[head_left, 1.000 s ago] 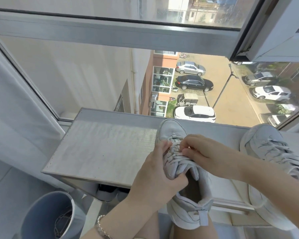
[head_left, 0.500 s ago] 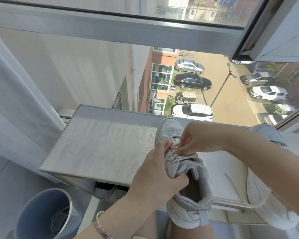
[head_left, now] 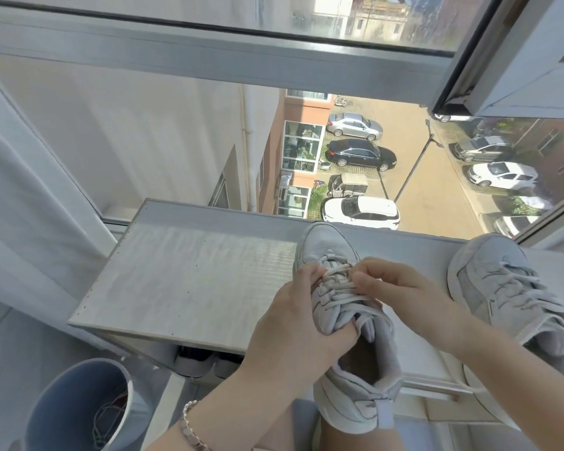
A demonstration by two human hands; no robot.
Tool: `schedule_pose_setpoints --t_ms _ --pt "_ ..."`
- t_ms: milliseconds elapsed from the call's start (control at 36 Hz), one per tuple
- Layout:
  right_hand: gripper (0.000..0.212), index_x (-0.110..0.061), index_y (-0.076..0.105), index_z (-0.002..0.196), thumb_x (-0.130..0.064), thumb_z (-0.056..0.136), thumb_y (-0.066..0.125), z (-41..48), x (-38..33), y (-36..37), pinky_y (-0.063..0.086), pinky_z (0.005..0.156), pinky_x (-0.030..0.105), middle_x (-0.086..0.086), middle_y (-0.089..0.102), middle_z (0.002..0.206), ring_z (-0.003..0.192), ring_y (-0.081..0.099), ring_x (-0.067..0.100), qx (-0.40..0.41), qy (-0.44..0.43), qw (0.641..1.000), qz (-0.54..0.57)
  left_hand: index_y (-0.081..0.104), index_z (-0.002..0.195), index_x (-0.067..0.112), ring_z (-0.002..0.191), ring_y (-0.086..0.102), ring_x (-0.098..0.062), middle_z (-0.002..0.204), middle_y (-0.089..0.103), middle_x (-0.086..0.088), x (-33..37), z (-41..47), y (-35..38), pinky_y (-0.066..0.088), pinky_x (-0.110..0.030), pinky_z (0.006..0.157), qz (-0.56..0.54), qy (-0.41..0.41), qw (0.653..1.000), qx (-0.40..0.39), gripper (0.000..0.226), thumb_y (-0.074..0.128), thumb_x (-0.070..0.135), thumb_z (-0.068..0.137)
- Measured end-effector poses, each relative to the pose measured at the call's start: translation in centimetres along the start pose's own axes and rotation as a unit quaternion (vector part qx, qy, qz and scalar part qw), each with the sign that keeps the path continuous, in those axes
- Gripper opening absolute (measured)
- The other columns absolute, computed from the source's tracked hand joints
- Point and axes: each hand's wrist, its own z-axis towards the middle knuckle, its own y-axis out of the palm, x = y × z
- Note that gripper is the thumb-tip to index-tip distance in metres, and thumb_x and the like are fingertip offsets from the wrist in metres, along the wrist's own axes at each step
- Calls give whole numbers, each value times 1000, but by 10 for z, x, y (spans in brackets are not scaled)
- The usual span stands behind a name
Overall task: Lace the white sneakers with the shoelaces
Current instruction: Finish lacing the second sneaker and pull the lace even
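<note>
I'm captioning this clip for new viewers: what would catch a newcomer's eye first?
At centre, the left hand grips a white sneaker while the right hand pinches its shoelace. Behind them, the window looks down on parked cars. A second sneaker lies at right.

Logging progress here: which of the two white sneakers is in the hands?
The middle sneaker: the left hand grips its side, the right hand pinches its lace. The right-side sneaker lies unheld.

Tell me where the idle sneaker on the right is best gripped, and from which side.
Probably across the laced midfoot of the idle sneaker, from above: its toe points away, its laces face up, and the right forearm covers its heel end.
</note>
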Motion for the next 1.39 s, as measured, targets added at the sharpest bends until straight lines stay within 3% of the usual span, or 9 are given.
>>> schedule_pose_setpoints --t_ms 139,306,417,611,750,861,1000,1222,1389 --pt "26 -3 61 76 -28 74 57 1 7 -1 43 73 27 10 58 73 75 53 20 -15 27 989 146 26 136 38 118 42 0 132 42 20 1 0 1 38 -21 98 5 -1 1000 -6 69 63 44 78" --pt "24 3 59 79 -19 71 56 2 7 2 52 65 24 13 61 73 71 59 21 -21 62 948 312 25 136 39 118 40 0 130 40 19 3 0 0 36 -18 96 10 -8 1000 -8 68 61 45 79" --pt "17 -12 64 68 -25 79 68 -4 2 3 46 65 17 2 61 69 67 56 11 15 18 987 162 29 131 42 108 43 -1 115 44 19 5 0 -4 35 -15 86 25 1 999 -26 62 61 46 78" --pt "17 -22 68 84 -8 88 59 -19 6 -12 49 81 33 -4 69 82 80 63 14 135 20 991 10 47 105 44 103 34 16 98 36 37 16 7 -18 22 8 80 0 26 998 -62 21 57 41 87" --pt "11 -22 69 81 -14 85 63 -29 8 -9 50 64 14 -9 69 70 63 60 0 104 31 994 -24 50 77 42 117 39 -7 111 48 14 22 24 -19 33 -25 98 -15 4 998 -65 14 52 38 90" --pt "8 -27 69 78 -21 82 66 -29 8 -5 50 73 29 -14 69 77 70 60 0 121 25 991 -59 55 75 35 97 47 -5 95 50 15 25 33 -21 33 -14 78 -13 14 999 -48 17 54 31 92" --pt "9 -31 68 74 -26 81 67 -28 5 -2 45 63 10 -20 66 73 72 60 -4 139 4 985 -100 53 76 33 77 53 3 78 58 13 22 36 -19 37 -3 61 -33 15 999 -13 23 56 17 92" --pt "16 -37 65 82 -40 68 73 -33 5 2 48 67 16 -23 63 80 74 59 -6 132 22 985 -110 68 96 31 92 50 -4 97 57 14 32 38 -27 44 -21 79 178 107 976 -60 17 51 29 93" --pt "20 -36 65 82 -41 65 74 -31 7 1 53 73 28 -17 64 78 77 59 -4 124 28 985 -115 73 87 27 87 53 -7 91 56 12 38 47 -32 46 -25 76 171 58 977 -111 17 63 41 85"
